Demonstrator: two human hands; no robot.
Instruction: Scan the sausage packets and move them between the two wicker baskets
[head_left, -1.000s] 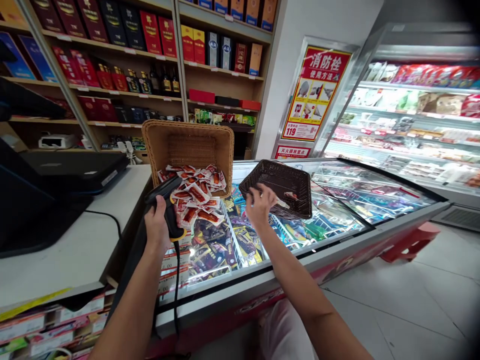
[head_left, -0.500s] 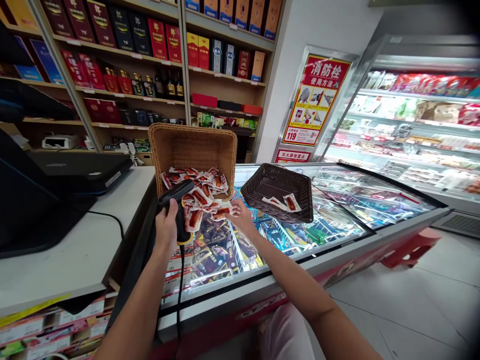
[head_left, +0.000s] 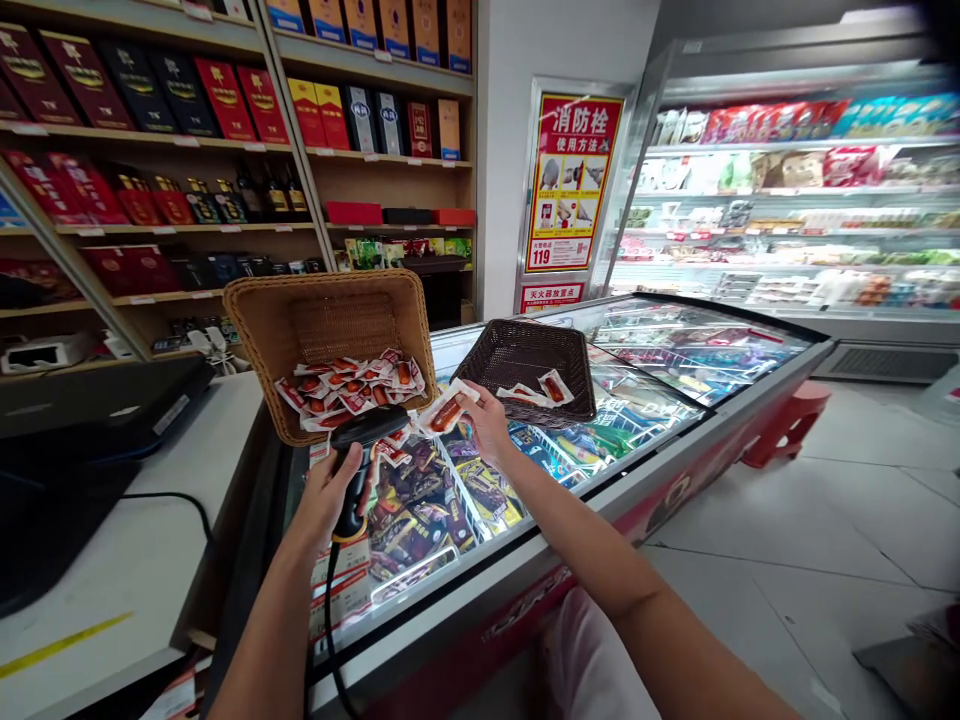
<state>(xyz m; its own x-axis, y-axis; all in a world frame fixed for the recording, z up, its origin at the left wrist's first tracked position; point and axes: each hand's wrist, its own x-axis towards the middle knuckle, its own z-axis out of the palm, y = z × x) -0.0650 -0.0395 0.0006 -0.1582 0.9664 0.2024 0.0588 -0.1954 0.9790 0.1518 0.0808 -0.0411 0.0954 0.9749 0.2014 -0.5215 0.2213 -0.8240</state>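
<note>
My left hand [head_left: 328, 490] is wrapped round the handle of a black corded barcode scanner [head_left: 367, 428]. Between the fingers and thumb of my right hand [head_left: 484, 425] is a small packaged sausage [head_left: 448, 411], in front of the scanner's head. A tan wicker basket [head_left: 330, 300] tilts toward me and holds many similar packets. More packets lie on the freezer glass below it, partly hidden behind the scanner. To the right of my right hand, a dark brown wicker basket [head_left: 525, 350] holds a few sausage packets [head_left: 555, 387].
The baskets rest on a glass-topped chest freezer [head_left: 615, 497] full of packaged goods. At the left is a white counter [head_left: 90, 560] with black equipment. A red stool [head_left: 789, 425] stands on the floor at the right. Shelves of boxes line the back.
My right hand has lifted a sausage packet away from the pile, toward the dark basket and the scanner's front. The camera view has turned to the right.
</note>
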